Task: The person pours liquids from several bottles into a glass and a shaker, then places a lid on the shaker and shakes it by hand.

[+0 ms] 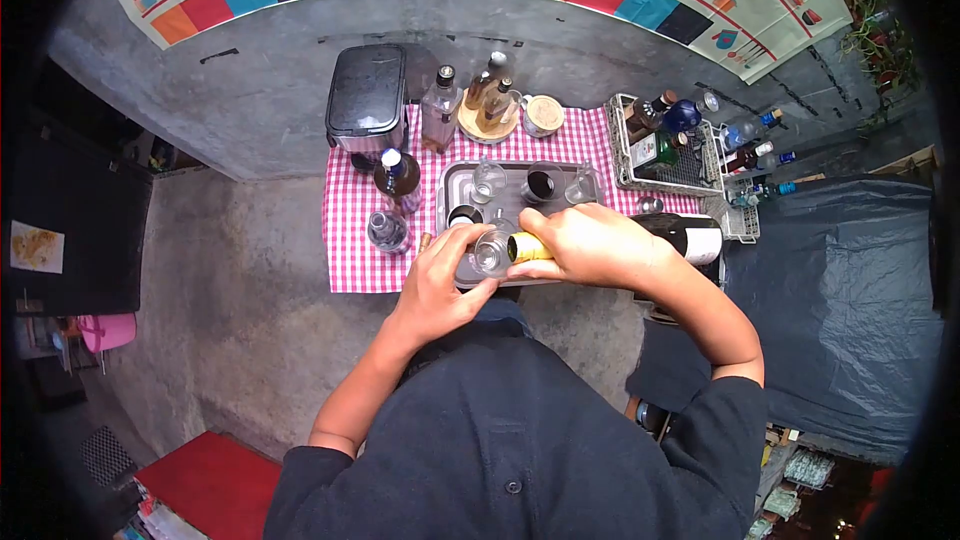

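Note:
My left hand (442,280) is closed around a clear glass (492,252) at the tray's near edge. My right hand (580,243) grips a wine bottle (692,238) by its yellow-wrapped neck (524,247). The bottle lies tilted almost level, its mouth right at the glass rim and its dark, white-labelled body reaching out to the right behind my wrist. On the grey tray (450,180) stand a glass of dark liquid (541,185) and two clear glasses, one at the back left (488,182) and one at the right (582,185). Another dark-filled glass (464,214) sits just beyond my left fingers.
Left of the tray stand a dark bottle (398,180) and a clear bottle (388,232). A black-lidded bin (367,90), a tall bottle (440,110), bottles on a round wooden board (468,128) and a lidded cup (543,115) line the back. A wire basket (625,165) holds several bottles at right.

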`<state>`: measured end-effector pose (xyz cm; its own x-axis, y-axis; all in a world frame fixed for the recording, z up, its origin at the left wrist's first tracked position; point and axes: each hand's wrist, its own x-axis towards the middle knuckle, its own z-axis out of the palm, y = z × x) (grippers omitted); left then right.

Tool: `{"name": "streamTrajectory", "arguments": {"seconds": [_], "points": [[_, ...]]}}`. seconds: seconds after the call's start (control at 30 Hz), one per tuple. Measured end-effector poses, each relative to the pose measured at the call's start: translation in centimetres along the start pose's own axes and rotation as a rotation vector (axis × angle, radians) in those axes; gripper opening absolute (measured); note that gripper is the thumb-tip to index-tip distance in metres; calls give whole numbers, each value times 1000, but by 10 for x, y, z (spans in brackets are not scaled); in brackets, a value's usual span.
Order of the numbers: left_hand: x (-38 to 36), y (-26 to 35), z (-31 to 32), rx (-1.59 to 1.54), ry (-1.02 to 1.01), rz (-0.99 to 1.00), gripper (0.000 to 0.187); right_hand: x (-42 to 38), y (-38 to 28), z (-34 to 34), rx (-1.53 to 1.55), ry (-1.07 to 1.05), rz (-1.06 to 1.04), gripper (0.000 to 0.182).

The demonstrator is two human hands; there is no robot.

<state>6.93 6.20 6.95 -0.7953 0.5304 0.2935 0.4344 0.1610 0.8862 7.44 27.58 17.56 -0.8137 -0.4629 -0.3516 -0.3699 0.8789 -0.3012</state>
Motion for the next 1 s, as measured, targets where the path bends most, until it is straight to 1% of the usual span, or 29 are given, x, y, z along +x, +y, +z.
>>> {"name": "streamTrajectory", "arguments": {"seconds": [0.07,0.17,0.37,0.5,0.87,1.0], "points": [[1,-6,4,16,33,30,56,1,3,1,4,2,4,56],[2,-10,6,49,30,33,56,2,6,3,2,0,7,56],[3,-13,10,-19,27,-7,56,3,9,5,8,13,13,57],[3,-13,12,10,15,-14,55,3,11,8,7,12,11,57],[5,-13,15,-46,26,53,54,1,9,5,-8,-14,27,58],[6,-10,14,-64,25,48,54,1,6,2,-11,-36,43,59]]}}
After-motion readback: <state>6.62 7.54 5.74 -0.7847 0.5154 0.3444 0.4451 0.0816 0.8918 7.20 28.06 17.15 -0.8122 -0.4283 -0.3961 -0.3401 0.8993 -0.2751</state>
